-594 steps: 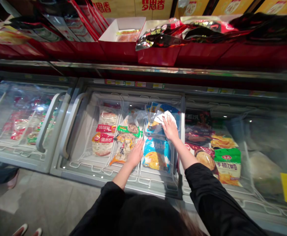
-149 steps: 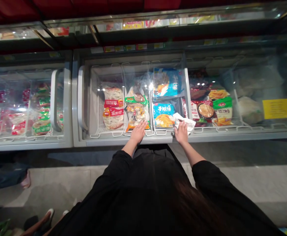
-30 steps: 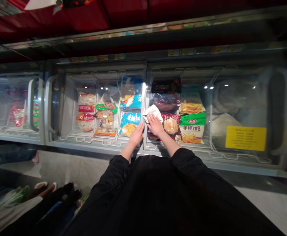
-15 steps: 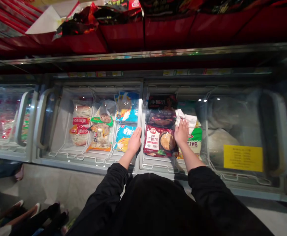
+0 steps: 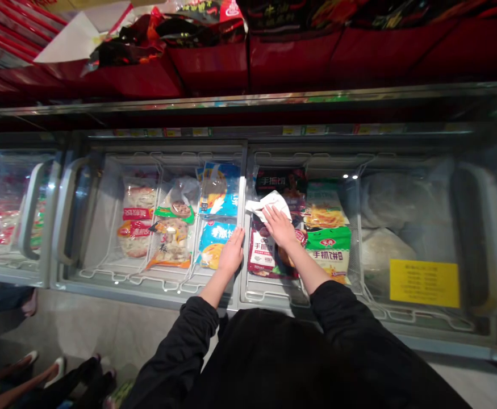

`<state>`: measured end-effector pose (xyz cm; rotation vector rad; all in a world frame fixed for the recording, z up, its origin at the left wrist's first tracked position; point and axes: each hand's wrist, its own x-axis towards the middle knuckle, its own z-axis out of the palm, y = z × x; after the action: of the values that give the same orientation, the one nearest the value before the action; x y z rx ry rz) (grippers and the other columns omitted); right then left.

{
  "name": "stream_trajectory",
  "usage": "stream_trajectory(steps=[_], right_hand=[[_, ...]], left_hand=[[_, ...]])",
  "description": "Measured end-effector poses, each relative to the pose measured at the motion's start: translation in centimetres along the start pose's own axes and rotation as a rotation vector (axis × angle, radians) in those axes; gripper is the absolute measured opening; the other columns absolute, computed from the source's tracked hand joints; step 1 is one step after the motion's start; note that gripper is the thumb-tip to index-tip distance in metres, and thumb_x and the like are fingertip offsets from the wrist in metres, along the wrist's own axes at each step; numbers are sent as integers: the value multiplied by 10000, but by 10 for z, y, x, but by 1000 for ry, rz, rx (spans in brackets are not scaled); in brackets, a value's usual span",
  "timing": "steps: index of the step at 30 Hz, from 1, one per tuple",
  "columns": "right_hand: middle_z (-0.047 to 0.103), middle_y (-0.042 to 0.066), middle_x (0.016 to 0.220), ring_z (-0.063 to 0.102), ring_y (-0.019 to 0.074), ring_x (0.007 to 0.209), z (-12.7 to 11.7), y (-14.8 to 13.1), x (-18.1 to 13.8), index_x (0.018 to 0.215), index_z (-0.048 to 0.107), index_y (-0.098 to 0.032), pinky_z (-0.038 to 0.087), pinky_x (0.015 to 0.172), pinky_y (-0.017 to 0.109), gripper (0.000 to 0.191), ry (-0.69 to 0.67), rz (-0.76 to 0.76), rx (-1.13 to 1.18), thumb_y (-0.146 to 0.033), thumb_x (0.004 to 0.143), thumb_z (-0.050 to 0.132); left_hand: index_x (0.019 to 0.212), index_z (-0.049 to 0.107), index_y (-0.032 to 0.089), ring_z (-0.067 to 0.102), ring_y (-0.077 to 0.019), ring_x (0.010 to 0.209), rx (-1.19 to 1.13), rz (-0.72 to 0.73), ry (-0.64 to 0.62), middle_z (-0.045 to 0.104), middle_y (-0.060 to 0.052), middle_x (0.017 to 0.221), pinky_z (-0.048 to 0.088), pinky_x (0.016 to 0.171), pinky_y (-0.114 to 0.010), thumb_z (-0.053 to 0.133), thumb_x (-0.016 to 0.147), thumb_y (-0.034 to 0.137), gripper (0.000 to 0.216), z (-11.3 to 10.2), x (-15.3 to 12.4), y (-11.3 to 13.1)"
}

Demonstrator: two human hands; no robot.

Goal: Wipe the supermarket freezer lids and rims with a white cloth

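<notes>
My right hand (image 5: 280, 227) presses a crumpled white cloth (image 5: 274, 205) against the glass lid (image 5: 333, 165) of a chest freezer, its fingers stretched over the cloth. Beneath the glass there lie a dark red food packet (image 5: 262, 250), partly hidden by my hand and forearm, and a black packet (image 5: 280, 180). My left hand (image 5: 231, 253) rests with extended fingers beside the grey middle frame (image 5: 242, 187) between the two lids. Blue packets (image 5: 219, 190) lie under the left lid near it.
Green-and-white packets (image 5: 329, 247) and a yellow notice (image 5: 424, 283) are on the right side. Grey handles stand up at the left lid (image 5: 71, 210) and right lid (image 5: 493, 238). Red shelf boxes (image 5: 291, 62) overhang the back. Other people's feet (image 5: 56, 369) show at lower left.
My right hand has slid left with the white cloth, from above the green packets to above the dark red and black ones. My left hand stays at the middle frame.
</notes>
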<state>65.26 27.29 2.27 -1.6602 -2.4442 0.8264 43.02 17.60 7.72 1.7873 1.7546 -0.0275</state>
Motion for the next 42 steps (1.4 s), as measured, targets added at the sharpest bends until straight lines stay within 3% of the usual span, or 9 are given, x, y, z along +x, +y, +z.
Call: stream_trajectory(steps=[6,10,14,20,24,27,31,35,42], right_hand=[[275,136,1766,224,312,1647,-34,81,-60,1677,344,-146,287,1316,543,636,120,329,-86,-353,1088,228],[279,166,1761,220,328,1647,-40,104,-98,1675,342,-135,310,1310,542,647,155,420,-117,-353,1079,220],[256,163,1766,209,342,1648,-24,87,-114,1670,351,-121,297,1314,565,653,95,316,-112,-381,1079,251],[370,-29,1731,310,197,1620,-25,91,-120,1612,474,-337,276,1334,377,573,-74,-23,-64,-394,1042,451],[383,-20,1730,312,187,1618,-62,149,-120,1622,460,-300,262,1331,353,571,-60,22,-75,-392,1061,403],[283,103,1769,228,265,1648,-94,207,-119,1667,364,-155,263,1331,465,625,34,231,-97,-367,1089,257],[185,143,1793,169,309,1659,-117,257,-104,1707,225,-127,269,1313,548,665,119,489,-96,-379,1091,211],[149,106,1805,133,304,1665,-109,245,-74,1717,203,-168,235,1321,568,686,139,516,-55,-419,1085,289],[222,99,1784,196,311,1654,-72,150,-40,1682,328,-143,228,1332,571,653,76,102,-46,-397,1081,335]], left_hand=[[1708,248,277,272,-175,1624,10,9,48,283,4,1740,335,1338,-388,470,868,-13,916,9,2,2],[1723,162,326,299,-217,1621,-30,-64,150,344,20,1718,362,1332,-431,475,886,12,948,20,5,17],[1731,116,281,302,-246,1621,-83,-17,164,326,2,1728,344,1343,-458,464,876,14,961,35,16,53],[1724,189,267,269,-198,1632,-73,77,106,279,10,1739,337,1346,-404,430,888,19,905,65,46,128],[1704,268,210,254,-208,1635,-55,33,82,278,-46,1747,314,1349,-390,472,890,24,860,79,61,161],[1686,279,111,204,-245,1645,-44,5,74,218,-123,1763,321,1342,-409,498,891,34,828,88,65,175],[1719,173,171,143,-230,1655,-2,-45,108,147,-92,1772,319,1343,-401,468,927,46,854,99,65,185],[1727,-32,220,139,-251,1653,60,-72,131,139,-69,1771,360,1327,-455,483,908,30,986,105,65,192],[1699,-170,270,148,-281,1650,96,-71,119,129,-19,1761,417,1304,-514,472,936,64,1019,105,65,194]])
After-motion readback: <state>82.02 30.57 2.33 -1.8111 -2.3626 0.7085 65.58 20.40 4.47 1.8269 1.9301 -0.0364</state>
